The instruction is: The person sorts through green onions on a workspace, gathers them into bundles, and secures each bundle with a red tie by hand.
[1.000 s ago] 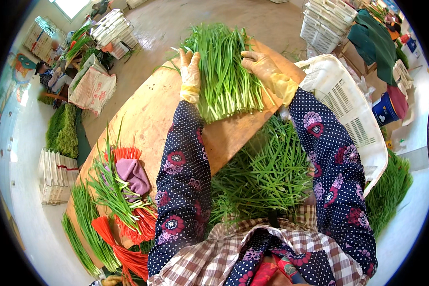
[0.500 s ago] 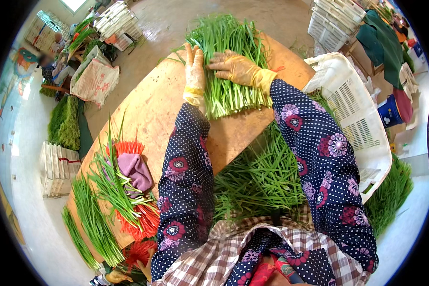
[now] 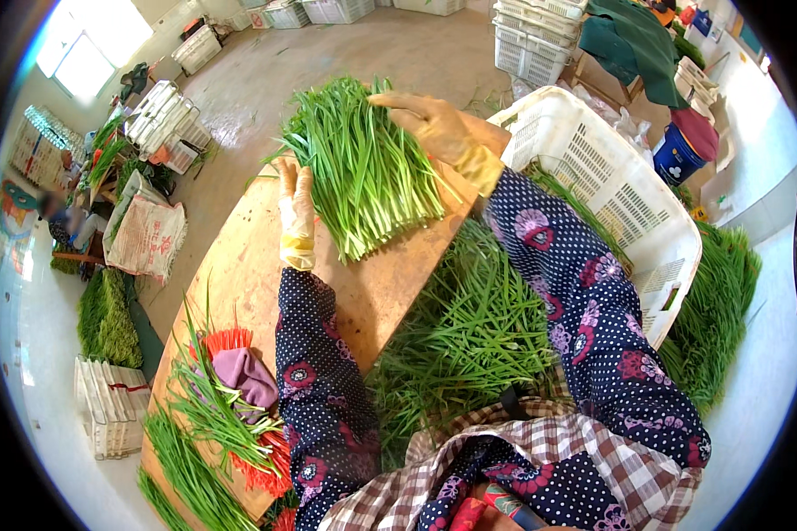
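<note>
A broad pile of garlic chives [image 3: 363,168] lies on the wooden table [image 3: 266,230], pale stem ends toward me and green leaf tips away. My left hand [image 3: 297,212], in a yellowish rubber glove, is upright at the pile's left side with its fingers stretched out. On the far right side of the pile, my right hand [image 3: 434,128], gloved alike, reaches over the leaves with its fingers extended. Neither hand grips the chives. More loose chives [image 3: 478,310] fill the space at my lap, below the table edge.
Red ties [image 3: 266,460], a mauve cloth [image 3: 243,380] and smaller chive bunches [image 3: 195,469] lie on the table's near left. A white plastic crate [image 3: 611,195] stands at the right, with more chives [image 3: 713,310] beyond it. Stacked crates [image 3: 531,53] stand farther back; another person sits far left.
My view has shifted. My right hand has moved from the middle of the pile to its far right side. My left hand has drawn nearer along the left side; the stem ends look more fanned.
</note>
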`<state>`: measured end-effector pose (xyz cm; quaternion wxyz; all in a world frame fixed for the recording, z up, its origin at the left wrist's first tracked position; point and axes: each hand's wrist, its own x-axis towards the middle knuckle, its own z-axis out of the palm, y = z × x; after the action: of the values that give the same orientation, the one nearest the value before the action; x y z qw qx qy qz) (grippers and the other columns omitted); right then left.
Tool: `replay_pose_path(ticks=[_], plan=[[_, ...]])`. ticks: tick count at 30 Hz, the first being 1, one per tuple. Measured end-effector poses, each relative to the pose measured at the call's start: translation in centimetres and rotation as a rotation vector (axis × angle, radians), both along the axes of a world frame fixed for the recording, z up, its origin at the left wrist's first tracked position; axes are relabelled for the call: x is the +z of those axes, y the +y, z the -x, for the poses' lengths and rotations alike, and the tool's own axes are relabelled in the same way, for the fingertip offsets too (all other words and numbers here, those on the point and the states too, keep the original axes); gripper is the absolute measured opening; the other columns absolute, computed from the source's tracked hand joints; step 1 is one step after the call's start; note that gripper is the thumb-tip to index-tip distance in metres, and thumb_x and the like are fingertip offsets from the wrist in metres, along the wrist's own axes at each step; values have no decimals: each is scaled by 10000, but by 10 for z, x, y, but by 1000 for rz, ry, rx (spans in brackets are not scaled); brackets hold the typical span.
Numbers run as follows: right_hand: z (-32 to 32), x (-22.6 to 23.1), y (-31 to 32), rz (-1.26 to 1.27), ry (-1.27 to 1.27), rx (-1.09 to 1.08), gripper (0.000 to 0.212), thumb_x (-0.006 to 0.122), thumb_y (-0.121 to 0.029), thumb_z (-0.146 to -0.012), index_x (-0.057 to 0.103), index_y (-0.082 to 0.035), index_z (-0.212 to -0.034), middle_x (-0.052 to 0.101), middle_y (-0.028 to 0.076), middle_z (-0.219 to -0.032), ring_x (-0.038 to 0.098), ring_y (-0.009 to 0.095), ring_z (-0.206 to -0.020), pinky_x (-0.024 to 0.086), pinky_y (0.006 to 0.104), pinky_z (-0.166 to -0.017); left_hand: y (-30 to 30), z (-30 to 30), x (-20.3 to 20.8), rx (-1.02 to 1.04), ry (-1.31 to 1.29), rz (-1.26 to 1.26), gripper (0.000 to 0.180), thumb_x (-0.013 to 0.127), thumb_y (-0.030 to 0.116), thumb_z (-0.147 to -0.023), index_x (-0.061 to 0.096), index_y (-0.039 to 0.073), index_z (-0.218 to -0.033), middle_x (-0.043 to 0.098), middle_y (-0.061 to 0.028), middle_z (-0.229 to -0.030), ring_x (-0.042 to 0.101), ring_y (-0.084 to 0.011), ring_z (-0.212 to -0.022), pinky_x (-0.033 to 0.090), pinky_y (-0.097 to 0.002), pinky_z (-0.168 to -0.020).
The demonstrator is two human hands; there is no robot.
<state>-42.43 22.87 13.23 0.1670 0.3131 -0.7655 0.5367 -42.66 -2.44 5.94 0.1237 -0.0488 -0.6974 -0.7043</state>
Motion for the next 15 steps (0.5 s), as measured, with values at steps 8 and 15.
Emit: replay_pose_path(ticks=[8,15], plan=[[3,-107,21,-156,-495,-434,869,532,-551,-805,226,47,-1356,298,302,-1351,300,377,-1274,281,354,-1039,53,11,9,84,-231,716,1230,475,783,-655,-16,-88,-1371,7,-349,-1409,-13,-408,-1346,55,-431,-1096],[-5,-83,-47,-332,-733,-473,775,430,-507,-870,238,94,-1322,527,268,-1148,564,363,-998,455,411,-848,66,17,4,160,-519,711,1282,515,782,-621,-104,-54,-1370,-62,-330,-1417,-45,-400,-1348,58,-497,-1081]])
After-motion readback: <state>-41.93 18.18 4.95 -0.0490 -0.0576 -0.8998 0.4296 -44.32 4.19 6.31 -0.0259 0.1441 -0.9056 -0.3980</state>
